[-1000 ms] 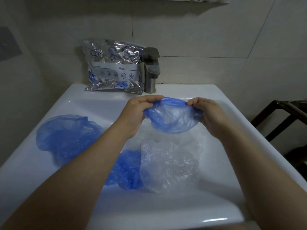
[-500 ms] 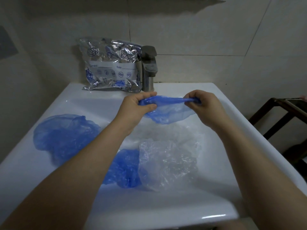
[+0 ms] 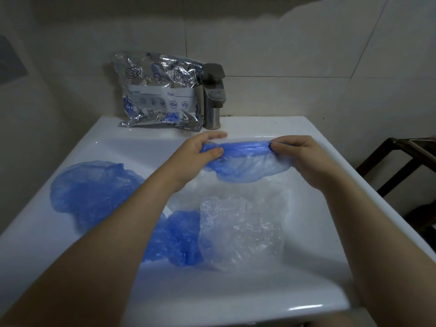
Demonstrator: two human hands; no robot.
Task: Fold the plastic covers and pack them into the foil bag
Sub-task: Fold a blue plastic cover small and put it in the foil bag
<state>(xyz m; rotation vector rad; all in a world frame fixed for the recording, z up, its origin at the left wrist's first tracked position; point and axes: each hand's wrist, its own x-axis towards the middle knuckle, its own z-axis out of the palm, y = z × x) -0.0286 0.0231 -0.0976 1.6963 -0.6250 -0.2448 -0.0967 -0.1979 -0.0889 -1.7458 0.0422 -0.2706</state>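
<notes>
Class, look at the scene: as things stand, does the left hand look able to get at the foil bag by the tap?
Probably yes, but not freely. The foil bag stands just beyond the left hand with nothing between them, yet that hand and the right hand both pinch the blue cover, so it must let go first.

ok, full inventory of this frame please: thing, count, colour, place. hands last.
held cover: 1, blue, stretched between both hands above the sink
loose blue covers: 2, blue, one on the sink's left side, one in the basin under the left forearm
clear cover: 1, transparent, in the basin, overlapping the blue one beside it
foil bag: 1, silver with blue print, leaning on the wall beside the tap
tap: 1, grey metal, back of sink
sink: 1, white
wooden frame: 1, dark, far right
left hand: pinches the held cover's left end
right hand: grips its right end
</notes>
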